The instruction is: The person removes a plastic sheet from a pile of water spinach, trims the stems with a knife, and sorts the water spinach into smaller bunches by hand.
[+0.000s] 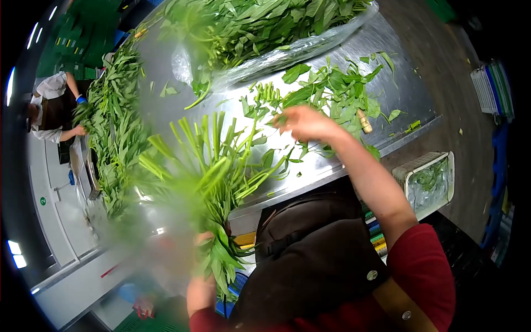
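My left hand [204,271], largely covered by leaves and blur, grips a bunch of water spinach [213,182] below its stems. The cut stem ends fan upward over the near edge of the metal table [404,52]. Above the table, my right hand [304,123] has its fingers drawn together, slightly smeared; anything between them is too small to name. Beside it lie short cut stem pieces [268,93] and loose leaves [332,86]. A wooden handle [364,120] pokes out from under those leaves, right of my right hand.
A large heap of greens [265,27] rests on clear plastic [293,58] at the back. More greens [116,127] line the left side, where another person [55,105] handles some. A white crate [431,182] stands at lower right. A blur clouds the lower left.
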Action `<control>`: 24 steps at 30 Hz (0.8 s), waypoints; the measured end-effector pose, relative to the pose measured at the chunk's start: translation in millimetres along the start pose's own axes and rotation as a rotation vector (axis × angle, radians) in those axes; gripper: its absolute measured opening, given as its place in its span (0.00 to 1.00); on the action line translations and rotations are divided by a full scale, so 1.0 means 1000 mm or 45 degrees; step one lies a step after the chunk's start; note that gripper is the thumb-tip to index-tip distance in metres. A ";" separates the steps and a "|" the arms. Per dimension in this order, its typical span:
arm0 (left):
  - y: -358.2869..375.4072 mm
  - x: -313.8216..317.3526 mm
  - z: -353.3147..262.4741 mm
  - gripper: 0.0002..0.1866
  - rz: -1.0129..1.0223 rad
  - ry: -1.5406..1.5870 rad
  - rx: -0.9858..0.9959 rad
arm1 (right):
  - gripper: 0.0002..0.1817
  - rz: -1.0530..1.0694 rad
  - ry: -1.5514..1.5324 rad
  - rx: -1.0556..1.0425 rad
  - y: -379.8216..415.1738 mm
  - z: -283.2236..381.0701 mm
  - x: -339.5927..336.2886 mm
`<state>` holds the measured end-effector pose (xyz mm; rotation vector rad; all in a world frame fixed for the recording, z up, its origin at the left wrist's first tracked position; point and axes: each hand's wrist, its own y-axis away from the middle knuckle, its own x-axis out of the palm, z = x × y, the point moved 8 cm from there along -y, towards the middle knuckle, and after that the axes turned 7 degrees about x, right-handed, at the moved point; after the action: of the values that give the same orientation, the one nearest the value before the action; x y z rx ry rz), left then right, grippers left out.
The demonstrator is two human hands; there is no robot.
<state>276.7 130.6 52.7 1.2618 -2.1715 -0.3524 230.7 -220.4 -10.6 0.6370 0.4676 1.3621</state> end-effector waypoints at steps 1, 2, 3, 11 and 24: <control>0.000 0.004 -0.001 0.20 0.000 0.021 -0.052 | 0.39 0.181 0.013 -0.077 0.013 0.006 0.031; -0.001 0.007 -0.002 0.20 -0.073 0.009 -0.079 | 0.47 0.457 -0.262 -0.163 0.012 0.006 0.061; -0.001 0.012 -0.002 0.20 -0.146 -0.005 -0.107 | 0.47 0.551 -0.315 -0.250 0.007 0.010 0.083; 0.011 0.008 -0.009 0.23 -0.072 0.013 -0.101 | 0.20 -0.066 -0.376 -0.186 -0.026 0.028 -0.048; 0.016 -0.002 -0.011 0.27 -0.059 -0.043 -0.113 | 0.25 1.133 -0.619 -0.366 0.002 0.027 0.107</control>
<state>273.1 141.0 69.0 1.2673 -2.1328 -0.4868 263.4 -119.1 16.7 0.9513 -0.4666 1.9683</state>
